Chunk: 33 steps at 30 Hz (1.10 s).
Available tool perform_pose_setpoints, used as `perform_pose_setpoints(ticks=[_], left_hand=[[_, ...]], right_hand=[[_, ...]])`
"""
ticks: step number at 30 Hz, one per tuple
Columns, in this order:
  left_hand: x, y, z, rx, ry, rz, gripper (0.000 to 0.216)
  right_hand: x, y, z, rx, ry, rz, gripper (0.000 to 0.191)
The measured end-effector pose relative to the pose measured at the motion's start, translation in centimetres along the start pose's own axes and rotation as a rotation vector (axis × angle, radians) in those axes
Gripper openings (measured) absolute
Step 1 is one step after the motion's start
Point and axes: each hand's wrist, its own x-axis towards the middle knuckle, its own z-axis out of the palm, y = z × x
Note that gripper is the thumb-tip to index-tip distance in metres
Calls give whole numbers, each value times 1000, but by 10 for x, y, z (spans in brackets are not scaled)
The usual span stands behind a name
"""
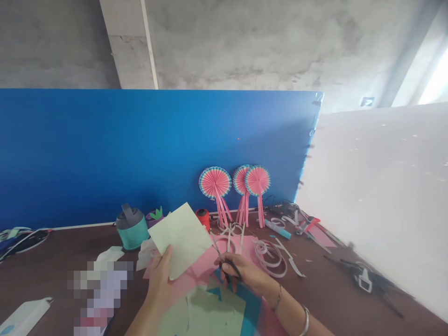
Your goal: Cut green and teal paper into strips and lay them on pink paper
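My left hand (160, 276) grips the lower edge of a pale green paper sheet (180, 239), thumb on its front, and holds it tilted up over the table. My right hand (241, 271) has its fingers through the black handles of a pair of scissors (221, 259). The blades point up and left and meet the sheet's right edge. Under both hands lie more paper sheets in pale green (210, 313), pink (205, 269) and blue (249, 305).
Three pink paper fans (215, 183) lean on the blue partition (140, 149). A teal jug (132, 227), a red spool (203, 217), curled paper strips (269, 254) and tools lie on the brown table (332, 294). A white wall (385, 196) rises at right.
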Motion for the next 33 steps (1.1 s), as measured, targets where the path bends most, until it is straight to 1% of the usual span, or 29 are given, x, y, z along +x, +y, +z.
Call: perform_pose_setpoints(ticks=[2,4,7,9,12,16,21,24,29,31,33], left_hand=[[-3,2,8,23,2,22,39],[-7,5,18,54,24,9,35],[-14,12,30,59,2,28,33],[-18,16,34,55,-6,-17,30],[-21,20,35,49,19,-67,29],[-20,19,33,2,-5,-63,30],[-19,15,32,42,27,25,30],[-17,13,31,38,15,-2,31],[-14,10,28,38,-8,-58,31],[-13,9,27,32,3,-54,29],[-12,9,27,30,36,-20,28]], right_hand=[[2,1,3,-80,50,22,53],[4,3,5,-136,89,33,46],[7,7,5,-191,129,35,34],[8,9,5,-221,160,43,29],[8,11,5,-246,188,43,25],[8,10,5,-244,189,-10,24],[7,7,6,-276,208,41,29],[7,6,6,-265,202,50,32],[8,7,5,-291,208,49,26],[7,6,6,-298,210,64,27],[6,4,7,-313,207,84,29]])
